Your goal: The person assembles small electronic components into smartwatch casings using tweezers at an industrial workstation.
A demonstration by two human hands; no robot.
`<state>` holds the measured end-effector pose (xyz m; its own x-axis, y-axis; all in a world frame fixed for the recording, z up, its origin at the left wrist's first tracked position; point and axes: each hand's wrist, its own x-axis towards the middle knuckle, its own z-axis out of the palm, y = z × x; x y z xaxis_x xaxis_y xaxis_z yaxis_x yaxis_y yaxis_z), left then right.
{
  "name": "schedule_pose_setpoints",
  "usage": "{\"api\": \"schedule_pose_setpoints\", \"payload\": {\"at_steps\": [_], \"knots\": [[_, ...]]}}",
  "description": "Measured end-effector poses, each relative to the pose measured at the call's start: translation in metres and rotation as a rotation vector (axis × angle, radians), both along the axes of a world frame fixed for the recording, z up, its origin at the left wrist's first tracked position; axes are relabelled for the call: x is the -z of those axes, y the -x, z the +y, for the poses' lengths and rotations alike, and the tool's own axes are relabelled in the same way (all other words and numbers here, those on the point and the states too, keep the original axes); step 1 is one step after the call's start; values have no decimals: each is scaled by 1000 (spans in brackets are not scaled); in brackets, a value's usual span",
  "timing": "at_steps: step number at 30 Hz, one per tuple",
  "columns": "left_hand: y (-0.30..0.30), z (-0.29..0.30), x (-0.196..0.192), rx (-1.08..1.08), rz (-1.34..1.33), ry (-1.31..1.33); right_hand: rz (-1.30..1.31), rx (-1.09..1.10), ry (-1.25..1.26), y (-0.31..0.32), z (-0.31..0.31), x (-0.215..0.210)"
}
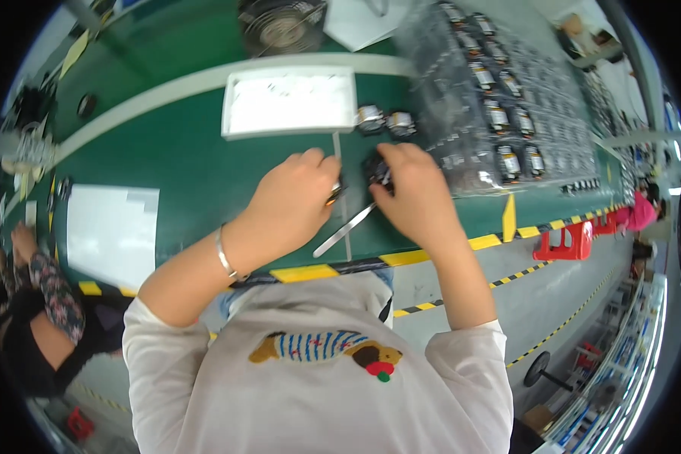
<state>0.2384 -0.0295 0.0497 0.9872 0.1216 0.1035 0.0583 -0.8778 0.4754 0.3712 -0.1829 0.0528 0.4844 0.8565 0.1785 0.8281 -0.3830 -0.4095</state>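
My left hand (295, 198) is closed over a small dark part (335, 194) with a bit of orange and silver; the fingers cover most of it. Just across from it, my right hand (418, 193) has its fingers around a black rounded part (378, 171) at the green bench top. Metal tweezers (343, 231) lie slantwise between the hands, on the near side. Beyond my right hand sit two black parts with silver tops (386, 121), side by side. A white shallow box (289, 102) holding tiny pieces stands farther back.
Stacked clear plastic trays (461, 151) with several similar parts rise at the right. White sheets (112, 231) lie at the left, and a fan (284, 29) stands at the back. Yellow-black tape (303, 273) marks the bench's front edge. Another person's arm (53, 291) is at far left.
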Motion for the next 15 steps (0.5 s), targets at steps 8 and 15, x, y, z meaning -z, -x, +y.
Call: {"api": "schedule_pose_setpoints", "payload": {"at_steps": [8, 15], "knots": [[-47, 11, -87, 102, -103, 184, 183, 11, -180, -58, -121, -141], [-237, -79, -134, 338, -360, 7, 91, 154, 132, -166, -176, -136]]}}
